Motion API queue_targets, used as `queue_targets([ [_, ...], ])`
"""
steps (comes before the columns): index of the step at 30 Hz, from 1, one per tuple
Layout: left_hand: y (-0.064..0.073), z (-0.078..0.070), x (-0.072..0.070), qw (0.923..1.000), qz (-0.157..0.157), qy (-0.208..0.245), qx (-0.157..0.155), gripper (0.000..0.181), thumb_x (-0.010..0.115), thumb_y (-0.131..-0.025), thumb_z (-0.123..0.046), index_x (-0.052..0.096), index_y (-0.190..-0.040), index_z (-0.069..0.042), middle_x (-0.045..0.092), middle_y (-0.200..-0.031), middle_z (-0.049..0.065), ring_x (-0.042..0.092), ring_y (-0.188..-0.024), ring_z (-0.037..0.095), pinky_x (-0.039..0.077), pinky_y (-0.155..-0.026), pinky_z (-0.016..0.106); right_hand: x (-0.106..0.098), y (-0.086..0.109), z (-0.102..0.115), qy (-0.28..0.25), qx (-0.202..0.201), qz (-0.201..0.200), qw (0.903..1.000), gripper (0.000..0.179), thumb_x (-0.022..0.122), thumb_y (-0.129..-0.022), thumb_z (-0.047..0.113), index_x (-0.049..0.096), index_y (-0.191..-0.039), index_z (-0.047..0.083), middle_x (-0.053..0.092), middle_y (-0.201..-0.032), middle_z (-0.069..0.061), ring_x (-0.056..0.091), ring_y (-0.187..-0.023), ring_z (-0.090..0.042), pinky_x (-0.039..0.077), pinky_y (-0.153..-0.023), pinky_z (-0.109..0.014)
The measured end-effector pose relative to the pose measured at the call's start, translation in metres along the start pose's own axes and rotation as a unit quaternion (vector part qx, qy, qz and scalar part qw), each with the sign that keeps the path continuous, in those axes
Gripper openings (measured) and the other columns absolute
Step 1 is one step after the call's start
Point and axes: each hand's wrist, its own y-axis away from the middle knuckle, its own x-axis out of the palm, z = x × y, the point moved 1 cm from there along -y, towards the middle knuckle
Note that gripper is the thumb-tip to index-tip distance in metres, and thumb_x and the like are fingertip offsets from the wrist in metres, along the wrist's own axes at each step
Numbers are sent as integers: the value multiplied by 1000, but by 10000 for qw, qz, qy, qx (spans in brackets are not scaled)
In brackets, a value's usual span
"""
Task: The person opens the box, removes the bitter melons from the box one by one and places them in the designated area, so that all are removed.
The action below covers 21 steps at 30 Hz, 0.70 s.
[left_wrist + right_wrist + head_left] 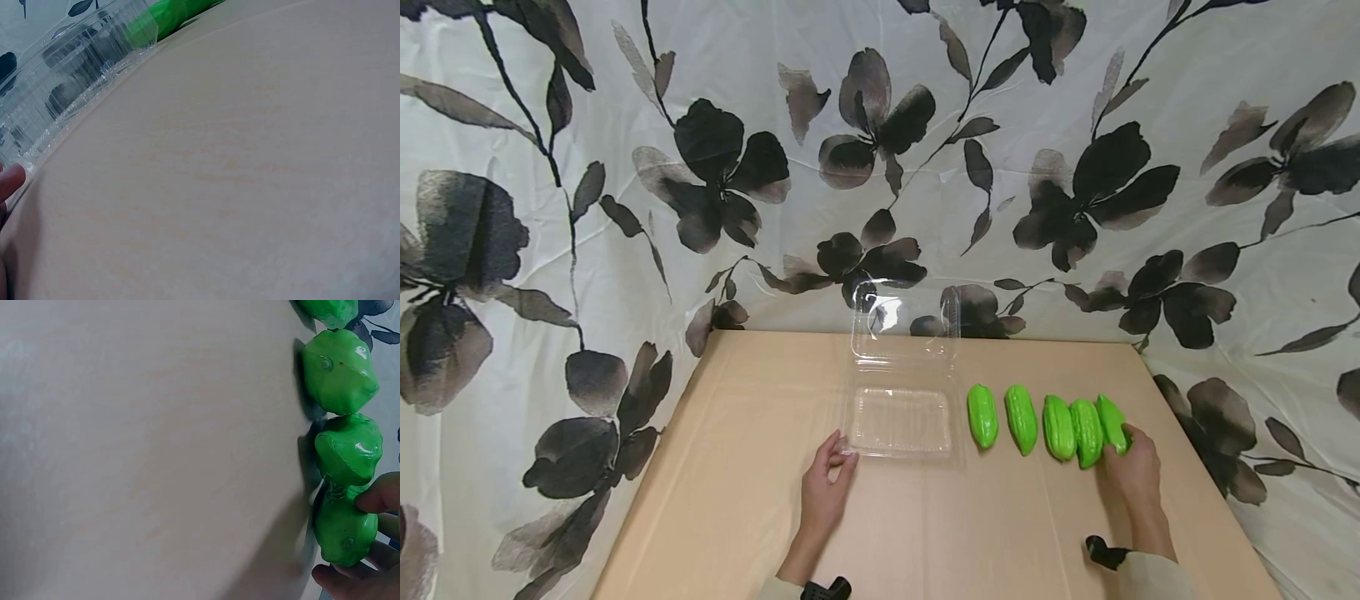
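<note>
A clear plastic clamshell container (902, 421) lies on the table with its lid raised at the back. My left hand (826, 492) pinches its near left corner between thumb and fingers; only a fingertip (11, 181) shows in the left wrist view. To the right of the container, several ridged green toy cucumbers (1021, 419) lie in a row, pointing away from me. The rightmost toy cucumber (1110, 419) is gripped by my right hand (1135, 471), with the thumb on one side and the fingers on the other. It rests close against its neighbour (1086, 433).
The light wooden-coloured table (985, 533) ends at the back against a white cloth (970, 192) printed with dark flowers, which also hangs at both sides. Dark wrist-camera mounts (1105, 552) sit on both wrists.
</note>
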Motion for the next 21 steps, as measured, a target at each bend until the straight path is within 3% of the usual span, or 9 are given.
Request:
queue_targets([
  [7,0,2,1,9999,30,-17,-106,51,73,-92,-31,57,-139,-15,73,-120,-3,69,-107,15,47,-103,41,-1,2,-1,-4,31,-16,10000,63,49,-94,10,29,-149,-14,35,-145,-41,36,-132,-56,34,-105,-65],
  [15,0,1,1,9999,41,19,-160,52,74,-92,-31,57,-139,-17,73,-121,-4,69,-109,15,46,-103,34,-3,4,0,-69,58,-95,9999,62,49,-96,11,30,-149,-14,37,-144,-40,40,-128,-54,36,-102,-65],
  [21,0,2,1,9999,53,24,-149,52,73,-92,-30,57,-139,-15,73,-120,-4,68,-110,16,47,-103,42,-4,7,1,-87,25,-236,9997,61,49,-97,14,30,-149,-13,36,-144,-41,41,-126,-53,37,-98,-64],
])
